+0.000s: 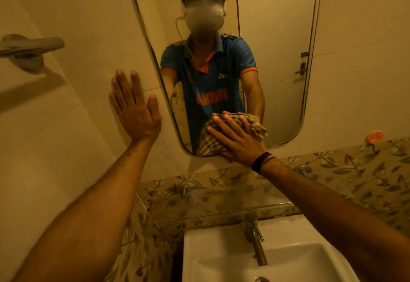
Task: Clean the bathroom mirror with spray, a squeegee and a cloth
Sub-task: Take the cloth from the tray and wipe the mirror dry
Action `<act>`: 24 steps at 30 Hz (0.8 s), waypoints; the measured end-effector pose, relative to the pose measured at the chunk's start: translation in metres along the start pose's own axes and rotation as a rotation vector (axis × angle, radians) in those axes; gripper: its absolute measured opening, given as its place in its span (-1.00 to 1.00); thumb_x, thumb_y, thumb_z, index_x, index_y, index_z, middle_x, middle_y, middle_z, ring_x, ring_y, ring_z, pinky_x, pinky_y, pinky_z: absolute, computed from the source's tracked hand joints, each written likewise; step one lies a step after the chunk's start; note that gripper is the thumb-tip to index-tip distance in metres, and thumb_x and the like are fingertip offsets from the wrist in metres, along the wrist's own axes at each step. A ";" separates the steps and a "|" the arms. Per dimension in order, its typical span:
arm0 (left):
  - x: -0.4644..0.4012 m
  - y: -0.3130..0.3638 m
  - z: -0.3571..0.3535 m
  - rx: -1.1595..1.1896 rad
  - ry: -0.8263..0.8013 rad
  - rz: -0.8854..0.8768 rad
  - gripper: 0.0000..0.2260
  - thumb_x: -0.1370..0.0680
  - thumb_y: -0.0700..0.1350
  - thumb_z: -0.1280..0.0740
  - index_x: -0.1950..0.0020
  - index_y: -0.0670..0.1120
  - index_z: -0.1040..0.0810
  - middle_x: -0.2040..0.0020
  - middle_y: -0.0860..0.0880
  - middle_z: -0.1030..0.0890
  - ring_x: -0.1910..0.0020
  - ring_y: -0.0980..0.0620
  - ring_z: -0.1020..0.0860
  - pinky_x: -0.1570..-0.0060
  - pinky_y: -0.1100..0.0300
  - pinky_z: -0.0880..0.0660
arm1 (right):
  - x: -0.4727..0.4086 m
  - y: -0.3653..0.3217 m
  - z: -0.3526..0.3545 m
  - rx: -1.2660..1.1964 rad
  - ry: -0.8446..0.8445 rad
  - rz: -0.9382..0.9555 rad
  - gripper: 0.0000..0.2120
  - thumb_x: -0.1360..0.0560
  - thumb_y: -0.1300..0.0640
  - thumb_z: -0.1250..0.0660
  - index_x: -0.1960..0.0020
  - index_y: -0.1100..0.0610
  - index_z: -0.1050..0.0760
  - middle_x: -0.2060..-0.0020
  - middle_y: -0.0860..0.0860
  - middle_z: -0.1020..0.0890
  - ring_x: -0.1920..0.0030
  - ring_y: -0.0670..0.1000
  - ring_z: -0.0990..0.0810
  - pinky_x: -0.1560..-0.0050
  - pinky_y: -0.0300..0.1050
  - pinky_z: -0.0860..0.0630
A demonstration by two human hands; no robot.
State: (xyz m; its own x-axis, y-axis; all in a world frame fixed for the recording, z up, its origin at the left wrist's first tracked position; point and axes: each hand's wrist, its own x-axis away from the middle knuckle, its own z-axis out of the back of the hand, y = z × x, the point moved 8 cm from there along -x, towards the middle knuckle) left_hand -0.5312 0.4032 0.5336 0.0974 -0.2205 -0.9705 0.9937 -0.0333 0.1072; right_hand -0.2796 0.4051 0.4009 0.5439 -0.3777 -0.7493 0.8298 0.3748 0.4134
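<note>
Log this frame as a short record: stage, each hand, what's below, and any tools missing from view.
stage: cloth wipe, lower part of the rounded wall mirror
left hand: flat on the beige tiled wall, left of the mirror
right hand: presses the checked brown cloth against the glass
below: white ceramic sink with metal tap
spray, squeegee: not in view

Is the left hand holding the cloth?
No, the left hand lies flat on the wall; the right hand presses the cloth against the mirror.

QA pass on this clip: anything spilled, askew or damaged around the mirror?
Nothing stands out. The right hand presses the cloth low on the mirror; the left hand rests on the wall beside it.
</note>
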 end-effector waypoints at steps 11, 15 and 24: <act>0.018 0.014 -0.008 0.005 0.029 0.156 -0.40 -0.69 0.15 0.06 -0.66 -0.11 0.02 -0.64 -0.22 -0.10 -0.64 -0.19 -0.05 -0.58 -0.18 -0.02 | 0.035 0.022 -0.003 -0.043 -0.005 -0.151 -0.30 -0.59 -0.24 -0.11 -0.61 -0.01 0.03 -0.60 0.08 0.05 -0.59 0.17 0.09 -0.52 0.26 0.20; 0.021 0.018 -0.010 -0.008 0.020 0.172 -0.40 -0.69 0.15 0.08 -0.66 -0.10 0.06 -0.64 -0.21 -0.09 -0.64 -0.18 -0.05 -0.58 -0.17 -0.02 | 0.004 -0.017 -0.003 -0.113 -0.004 -0.134 -0.33 -0.58 -0.21 -0.15 -0.60 0.00 -0.07 -0.60 0.10 -0.03 -0.59 0.17 0.08 -0.52 0.29 0.18; 0.022 0.018 -0.008 0.020 0.014 0.214 -0.41 -0.69 0.16 0.06 -0.66 -0.08 0.02 -0.64 -0.20 -0.10 -0.64 -0.17 -0.07 -0.58 -0.15 -0.03 | 0.008 -0.034 -0.016 -0.095 -0.115 0.223 -0.34 -0.61 -0.11 -0.13 -0.61 0.01 0.04 -0.60 0.04 0.07 -0.60 0.12 0.12 -0.53 0.19 0.29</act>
State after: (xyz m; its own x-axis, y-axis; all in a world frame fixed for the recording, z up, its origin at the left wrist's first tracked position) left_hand -0.5103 0.4054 0.5120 0.3073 -0.2112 -0.9279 0.9489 -0.0061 0.3156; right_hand -0.3057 0.4022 0.3724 0.7274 -0.3683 -0.5790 0.6751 0.5355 0.5075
